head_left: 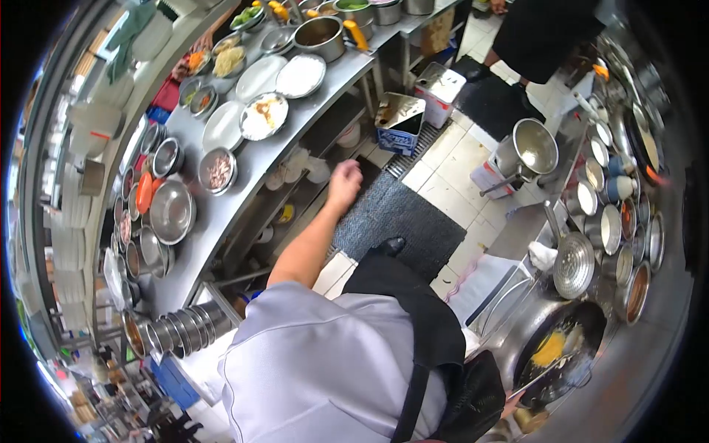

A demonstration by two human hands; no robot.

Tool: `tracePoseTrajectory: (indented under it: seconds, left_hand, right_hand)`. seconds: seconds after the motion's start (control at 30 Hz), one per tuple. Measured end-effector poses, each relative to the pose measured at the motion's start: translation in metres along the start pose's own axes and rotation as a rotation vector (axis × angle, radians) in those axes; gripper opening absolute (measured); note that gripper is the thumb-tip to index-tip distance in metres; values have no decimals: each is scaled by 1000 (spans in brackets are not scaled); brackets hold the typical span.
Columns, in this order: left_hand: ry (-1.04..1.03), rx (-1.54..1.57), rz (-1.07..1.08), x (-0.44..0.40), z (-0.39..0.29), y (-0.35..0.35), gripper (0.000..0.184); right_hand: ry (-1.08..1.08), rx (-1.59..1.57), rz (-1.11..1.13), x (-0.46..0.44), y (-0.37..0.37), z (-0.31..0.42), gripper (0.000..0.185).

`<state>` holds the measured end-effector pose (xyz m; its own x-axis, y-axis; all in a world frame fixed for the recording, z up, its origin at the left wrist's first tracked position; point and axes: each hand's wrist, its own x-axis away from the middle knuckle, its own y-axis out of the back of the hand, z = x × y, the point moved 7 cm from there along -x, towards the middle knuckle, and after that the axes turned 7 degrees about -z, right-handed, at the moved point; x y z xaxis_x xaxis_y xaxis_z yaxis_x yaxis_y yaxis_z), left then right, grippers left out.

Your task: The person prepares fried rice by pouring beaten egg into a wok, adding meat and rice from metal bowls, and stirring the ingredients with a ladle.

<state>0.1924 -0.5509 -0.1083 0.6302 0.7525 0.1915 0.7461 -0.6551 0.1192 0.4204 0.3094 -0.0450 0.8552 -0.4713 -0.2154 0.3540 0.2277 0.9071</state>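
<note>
My left hand (346,184) is stretched forward over the dark floor mat, beside the steel counter. Its fingers are curled in, and I see nothing in them. At the lower right, my right hand (511,404) is partly hidden by my dark apron. It grips the thin metal handle of what looks like a ladle (538,379), whose head is hard to make out in the wok. Yellow egg (549,350) lies in the black wok (595,323) on the stove. A perforated strainer (574,258) rests just beyond the wok.
Plates and metal bowls line the steel counter (284,122) on the left. Several seasoning pots (610,229) stand along the stove's right. A large pot (533,148) and tins (399,122) stand by the floor mat (406,221). Another person (543,33) stands at the top.
</note>
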Motion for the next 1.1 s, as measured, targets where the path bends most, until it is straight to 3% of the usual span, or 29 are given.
tracePoseTrajectory:
  seconds: [0.03,0.1,0.13,0.2,0.23,0.27,0.3,0.33,0.37,0.4,0.43,0.53,0.6,0.63,0.67,0.7,0.73,0.8,0.87,0.9,1.0,1.03,1.1]
  left_hand:
    - [18,251,-172,-23,9,32,26]
    - [188,418,-521,-47,11,104,18]
    - [127,496,-607,-60,24,144,14]
    - [132,605,-1078,-42,9,206,22]
    - [189,454,-1301,-31,-4,238,40]
    - [287,165,-1304,-32,9,284,62]
    - [261,-90,-1642,-9,-12,299,77]
    - [316,-290,-1781,-12,3,335,77]
    - [351,-479,-1596,-31,31,382,76]
    - [266,-111,-1376,-39,39,399,71]
    - [305,-51,-1261,-27,13,382,59]
    - [317,67,-925,-79,89,466,35]
    - [365,-207,-528,-83,77,459,40]
    - [365,143,-521,-105,84,467,43]
    - [474,82,-472,-100,77,463,49]
    - [141,-581,-173,-88,32,434,52]
    - [69,-617,-298,-92,7,427,51]
    - [48,-330,-611,-84,-24,410,49]
    - [-51,-199,-674,-64,-63,362,48]
    - [-88,-159,-674,-58,-77,344,47]
    - [-167,-64,-632,-47,-107,292,45]
    - [-179,-28,-601,-46,-114,274,44]
    - [-186,40,-517,-45,-124,238,42]
  right_hand:
    - [58,80,99,6,-5,-35,54]
    - [-50,150,164,23,29,-31,54]
    - [-100,163,185,30,46,-26,54]
    - [-178,175,217,39,76,-10,54]
    - [-215,164,238,42,88,-3,53]
    - [-253,159,258,45,101,5,53]
    - [-292,146,281,50,111,14,53]
    - [-334,123,307,54,123,21,53]
    - [-378,87,327,57,135,28,53]
    - [-422,27,352,59,143,34,53]
    - [-469,-47,385,61,148,38,53]
    - [-576,-550,582,57,137,19,53]
    - [-778,-553,237,49,108,100,50]
    - [-869,-557,91,37,103,158,43]
    - [-848,-690,23,34,87,126,43]
    - [-823,-763,-51,25,78,124,46]
    - [-814,-826,-95,21,63,101,49]
    - [-823,-706,-256,9,47,101,51]
    - [-855,-436,-384,-5,23,97,52]
    - [-710,-137,-457,-9,-9,50,51]
    - [-840,-319,-338,-23,-1,107,52]
    - [-839,-668,-300,-20,-6,96,54]
    - [-848,-742,-271,-16,13,98,54]
